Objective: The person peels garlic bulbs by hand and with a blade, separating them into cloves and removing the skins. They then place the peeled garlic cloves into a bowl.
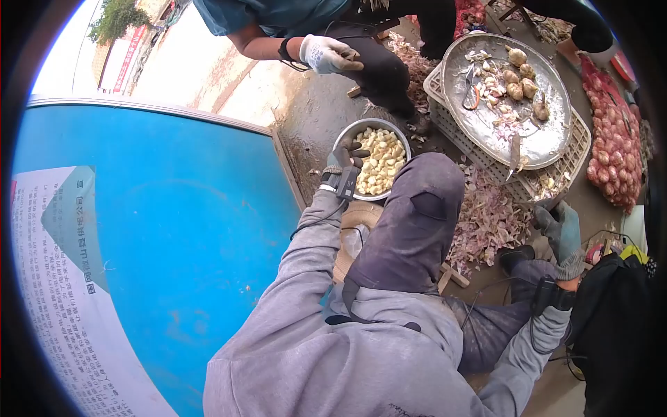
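Observation:
My left hand (342,157), in a dark-grey glove, grips the near-left rim of a round metal bowl (408,144). Peeled garlic cloves (381,161) fill much of the bowl, and some of my fingers reach over the rim beside them. My right hand (554,229), gloved in grey, is low at the right, close to the lower corner of a plastic crate (580,149). Its fingers are apart and I see nothing held in them. On the crate lies a large round metal tray (549,142) with whole garlic bulbs (522,82), loose cloves and skins.
A knife (514,154) and orange-handled cutters (472,90) lie on the tray. Garlic skins (486,208) cover the floor. A red mesh sack of garlic (611,146) stands right. A blue board (187,229) flanks my left. Opposite, another person's white-gloved hand (330,54) shows.

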Demonstrator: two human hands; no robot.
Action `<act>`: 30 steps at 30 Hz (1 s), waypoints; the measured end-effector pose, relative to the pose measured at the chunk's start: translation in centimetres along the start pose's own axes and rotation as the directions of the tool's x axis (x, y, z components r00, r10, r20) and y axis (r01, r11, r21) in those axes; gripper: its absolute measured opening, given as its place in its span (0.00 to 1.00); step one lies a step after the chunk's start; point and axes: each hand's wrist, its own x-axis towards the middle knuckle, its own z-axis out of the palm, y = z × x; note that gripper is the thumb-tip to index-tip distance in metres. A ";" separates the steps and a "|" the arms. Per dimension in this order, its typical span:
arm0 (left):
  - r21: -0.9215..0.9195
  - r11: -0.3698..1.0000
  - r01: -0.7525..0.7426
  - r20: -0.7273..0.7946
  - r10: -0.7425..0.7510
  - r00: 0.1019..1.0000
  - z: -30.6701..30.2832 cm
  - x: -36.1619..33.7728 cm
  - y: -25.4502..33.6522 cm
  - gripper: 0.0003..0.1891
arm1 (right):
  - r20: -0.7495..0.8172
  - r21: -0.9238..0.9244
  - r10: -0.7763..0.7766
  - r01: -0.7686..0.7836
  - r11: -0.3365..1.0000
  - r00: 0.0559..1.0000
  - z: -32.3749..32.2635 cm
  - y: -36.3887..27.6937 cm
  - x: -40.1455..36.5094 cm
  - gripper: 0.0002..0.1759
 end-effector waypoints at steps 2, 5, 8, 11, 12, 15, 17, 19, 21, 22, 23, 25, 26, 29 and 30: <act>-0.260 0.957 0.125 0.075 -0.109 0.991 -0.4 0.3 -0.9 0.20 | 0.039 0.052 -0.022 0.020 0.998 0.999 -0.1 0.4 0.4 0.10; -0.539 0.799 0.266 0.193 -0.190 0.963 0.4 -0.9 -1.1 0.19 | 0.035 0.025 0.029 -0.030 0.999 0.999 0.2 -0.1 0.7 0.10; -0.472 0.868 0.155 0.224 -0.052 0.973 3.6 -3.2 0.7 0.20 | 0.056 0.055 0.015 -0.018 0.998 0.998 0.6 0.2 1.2 0.09; -0.654 0.667 0.358 0.621 0.204 0.756 5.7 -2.5 1.8 0.20 | 0.049 0.012 0.045 -0.045 0.999 0.998 0.8 -0.2 1.5 0.10; -0.627 0.684 0.373 0.631 0.165 0.759 7.3 -4.8 4.2 0.19 | 0.053 -0.025 0.060 -0.059 0.998 0.997 0.8 -0.5 1.5 0.10; -0.543 0.798 0.260 0.619 0.172 0.766 11.7 -7.6 7.9 0.22 | 0.020 0.033 0.006 -0.007 0.999 1.000 0.9 0.0 1.6 0.11; -0.490 0.825 0.281 0.712 0.193 0.675 14.7 -9.0 9.4 0.24 | 0.016 0.027 -0.045 0.045 0.999 0.999 0.5 0.7 1.8 0.11; -0.468 0.839 0.276 0.736 0.197 0.648 18.0 -11.4 10.2 0.23 | 0.007 -0.090 -0.055 0.055 0.994 0.998 0.3 -1.1 1.1 0.11; -0.395 0.886 0.242 0.795 0.197 0.574 20.8 -12.2 10.3 0.21 | -0.044 -0.144 -0.105 0.098 0.985 0.993 0.1 -0.9 0.8 0.11; -0.379 0.899 0.221 0.799 0.196 0.569 22.4 -13.0 9.9 0.21 | -0.061 -0.190 -0.155 0.141 0.972 0.986 -0.2 -0.8 0.6 0.13; -0.365 0.911 0.194 0.800 0.200 0.566 23.9 -13.9 9.8 0.21 | -0.068 -0.129 -0.167 0.157 0.979 0.984 -0.4 0.0 0.7 0.13; -0.270 0.937 0.223 0.846 0.120 0.520 26.3 -15.4 9.1 0.19 | -0.096 -0.031 -0.088 0.086 0.996 0.991 -0.8 -1.8 -0.2 0.14; -0.209 0.890 0.406 0.923 0.043 0.381 27.6 -14.8 8.8 0.17 | -0.111 -0.022 -0.086 0.084 0.996 0.990 -1.1 -1.9 -0.3 0.14; -0.018 0.965 0.261 0.856 -0.121 0.504 29.8 -15.1 5.9 0.23 | -0.166 0.077 -0.180 0.195 0.978 0.970 -2.0 -1.8 -0.4 0.14; -0.003 0.964 0.265 0.859 -0.133 0.494 30.3 -15.1 5.5 0.23 | -0.178 0.083 -0.170 0.187 0.979 0.969 -2.3 -1.3 -0.6 0.14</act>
